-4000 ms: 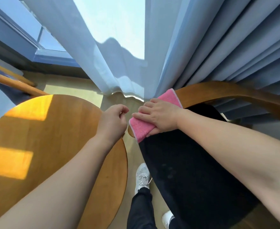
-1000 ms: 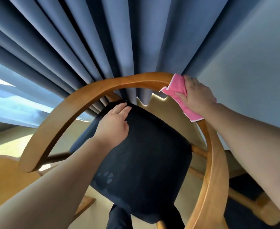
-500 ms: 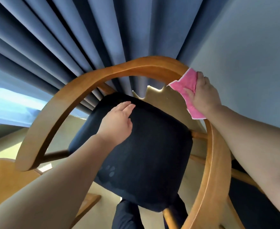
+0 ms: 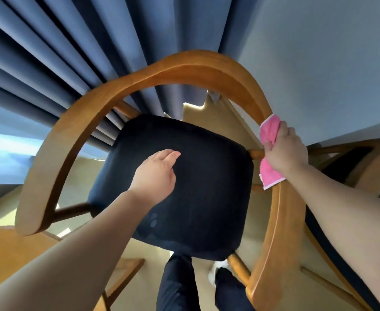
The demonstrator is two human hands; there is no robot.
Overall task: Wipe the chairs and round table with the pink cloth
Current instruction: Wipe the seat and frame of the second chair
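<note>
Cloth talk first: the pink cloth [image 4: 268, 134] looks like soft, light terry with a pale stitched edge, so it bunches and drapes wherever you squeeze it. No real handle on it, you just wad it in the palm. That's what's going on at about 3 o'clock: the right hand [image 4: 284, 151] is curled tight round it, clamping it over the curved wooden rail [image 4: 184, 70] of the chair [image 4: 281, 232]. One end pokes out above the fist and the other hangs below the wrist. I'd guess it slides nicely on that smooth varnished wood, but the loose tail could snag on the side strut right beside it.

Left hand [image 4: 156, 173] is dead centre, fingers straight and together, holding nothing, over the dark navy seat pad [image 4: 195, 209]. Can't tell if it's actually touching. The pad looks like fabric upholstery, so I'd expect more drag there than on the wood.

Room: pleated blue curtains [image 4: 72, 52] from 9 to 12 o'clock, plain pale wall [image 4: 319, 63] at 1 to 2, beige floor [image 4: 209, 113] underneath. The edge of the round wooden counter [image 4: 7, 250] sits at 8 o'clock, just beside the rail's end, and there's a second chair [image 4: 373, 176] at 4 o'clock. Tight corner, so elbows need watching.
</note>
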